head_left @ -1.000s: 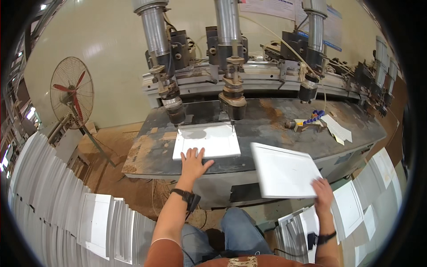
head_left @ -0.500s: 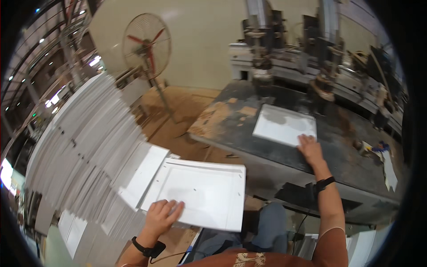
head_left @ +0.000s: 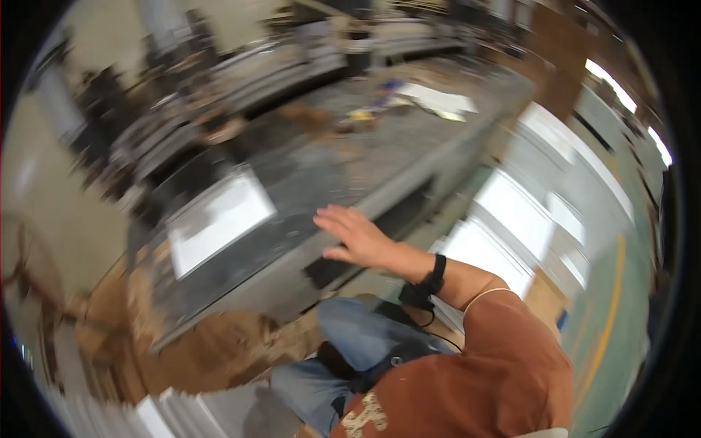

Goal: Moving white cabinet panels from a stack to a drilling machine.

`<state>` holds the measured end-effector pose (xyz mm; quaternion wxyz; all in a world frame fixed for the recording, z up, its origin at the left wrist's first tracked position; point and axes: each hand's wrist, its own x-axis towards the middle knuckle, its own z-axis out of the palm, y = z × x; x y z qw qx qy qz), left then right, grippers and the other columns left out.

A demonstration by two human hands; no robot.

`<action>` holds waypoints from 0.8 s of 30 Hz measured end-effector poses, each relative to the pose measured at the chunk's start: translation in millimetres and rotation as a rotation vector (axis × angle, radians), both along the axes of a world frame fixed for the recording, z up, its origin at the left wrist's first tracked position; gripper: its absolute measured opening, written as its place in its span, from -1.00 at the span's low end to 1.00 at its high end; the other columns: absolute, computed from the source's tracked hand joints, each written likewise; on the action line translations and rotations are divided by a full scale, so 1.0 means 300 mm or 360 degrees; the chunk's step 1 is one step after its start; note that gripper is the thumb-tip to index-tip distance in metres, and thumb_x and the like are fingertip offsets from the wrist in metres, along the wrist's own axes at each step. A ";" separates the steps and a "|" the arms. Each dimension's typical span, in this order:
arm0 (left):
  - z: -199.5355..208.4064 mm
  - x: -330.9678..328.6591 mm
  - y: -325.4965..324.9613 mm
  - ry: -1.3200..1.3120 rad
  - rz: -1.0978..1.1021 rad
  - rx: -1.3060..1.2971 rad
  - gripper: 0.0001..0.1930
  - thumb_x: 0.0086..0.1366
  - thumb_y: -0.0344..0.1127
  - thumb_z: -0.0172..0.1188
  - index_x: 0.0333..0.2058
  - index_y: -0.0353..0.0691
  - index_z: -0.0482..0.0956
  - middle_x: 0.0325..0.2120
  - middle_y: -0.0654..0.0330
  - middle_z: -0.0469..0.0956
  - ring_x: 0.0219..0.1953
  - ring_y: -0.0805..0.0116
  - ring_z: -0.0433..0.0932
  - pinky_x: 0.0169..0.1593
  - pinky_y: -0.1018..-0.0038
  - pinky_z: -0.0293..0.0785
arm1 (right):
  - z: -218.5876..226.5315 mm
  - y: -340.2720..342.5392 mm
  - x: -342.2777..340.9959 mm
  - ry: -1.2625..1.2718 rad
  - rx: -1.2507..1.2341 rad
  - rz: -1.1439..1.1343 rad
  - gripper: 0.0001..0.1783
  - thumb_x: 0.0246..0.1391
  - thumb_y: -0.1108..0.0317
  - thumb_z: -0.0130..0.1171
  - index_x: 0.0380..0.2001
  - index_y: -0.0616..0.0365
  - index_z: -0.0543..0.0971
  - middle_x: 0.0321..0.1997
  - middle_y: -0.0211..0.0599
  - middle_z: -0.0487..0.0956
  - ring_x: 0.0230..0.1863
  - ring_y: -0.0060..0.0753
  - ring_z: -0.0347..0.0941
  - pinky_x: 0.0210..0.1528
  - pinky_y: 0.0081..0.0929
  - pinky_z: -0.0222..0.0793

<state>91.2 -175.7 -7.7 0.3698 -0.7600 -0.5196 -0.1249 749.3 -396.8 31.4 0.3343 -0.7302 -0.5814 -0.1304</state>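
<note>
My right hand (head_left: 355, 235) hangs in the air past the front edge of the dark machine table (head_left: 314, 171). Its fingers are stretched out and hold nothing. A black band circles that wrist. On the table, apart from the hand, lies a white rectangular panel (head_left: 221, 221), blurred by motion, with a greyish patch on it. My left hand is out of the picture.
White panels (head_left: 511, 208) stand stacked at the right beside a green floor (head_left: 595, 328). More panel edges (head_left: 171, 412) show at lower left. Machine heads (head_left: 212, 120) line the table's back; paper scraps (head_left: 434, 98) lie there. A fan (head_left: 29, 266) stands far left.
The view has swung to the right. My right hand has let go of the panel on the table and opened. My left hand and the panel under it have left the picture.
</note>
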 end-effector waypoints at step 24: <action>0.040 1.762 0.287 -0.0573 -0.1384 -0.0838 -0.34 0.16 0.20 0.09 0.10 -0.15 0.41 0.12 0.00 0.33 0.21 0.02 0.21 0.27 -0.03 0.02 | 0.200 -0.733 -0.144 -0.0480 0.0093 -0.0522 -0.59 -0.23 0.60 0.08 -0.19 0.13 0.56 -0.17 -0.14 0.59 -0.10 0.00 0.52 -0.04 -0.18 0.45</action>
